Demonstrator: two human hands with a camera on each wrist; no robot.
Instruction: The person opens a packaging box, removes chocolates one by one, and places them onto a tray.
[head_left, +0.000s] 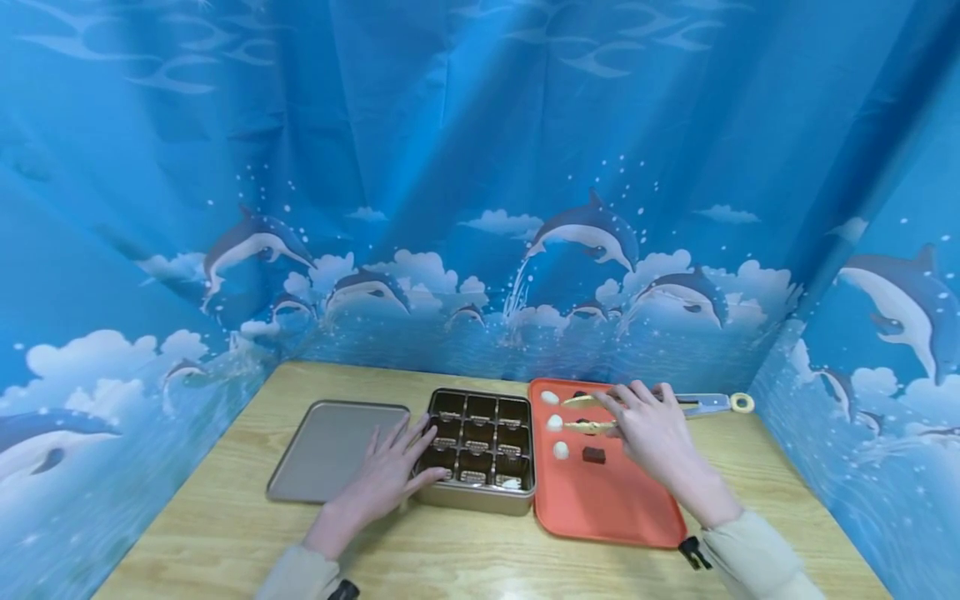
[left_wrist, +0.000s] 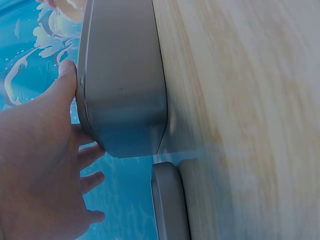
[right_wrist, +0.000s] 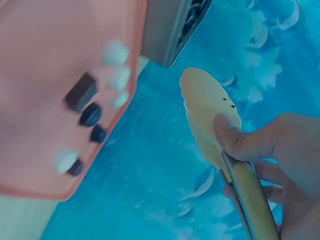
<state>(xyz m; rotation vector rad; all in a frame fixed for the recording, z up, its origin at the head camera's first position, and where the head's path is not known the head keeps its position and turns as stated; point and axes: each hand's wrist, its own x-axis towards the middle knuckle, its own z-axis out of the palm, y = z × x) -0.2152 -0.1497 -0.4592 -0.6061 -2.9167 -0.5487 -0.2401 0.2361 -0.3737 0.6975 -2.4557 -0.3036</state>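
A gold tin [head_left: 480, 450] with a grid of compartments stands mid-table. My left hand [head_left: 393, 471] lies flat on its left edge with the fingers spread; in the left wrist view the thumb [left_wrist: 67, 75] touches the tin's rim [left_wrist: 120, 90]. My right hand [head_left: 648, 425] grips gold tongs [head_left: 588, 427] over the far end of the orange tray [head_left: 600, 508]. In the right wrist view the thumb presses on the tongs [right_wrist: 207, 107], whose tips stand apart and hold nothing. White chocolates [head_left: 560, 451] and a dark square one [head_left: 593, 454] lie on the tray.
The tin's flat lid [head_left: 330, 450] lies left of the tin, touching it. A slim tool with a ring end [head_left: 712, 404] lies behind the tray at the back right. Blue dolphin curtains wall the wooden table [head_left: 450, 550] on three sides.
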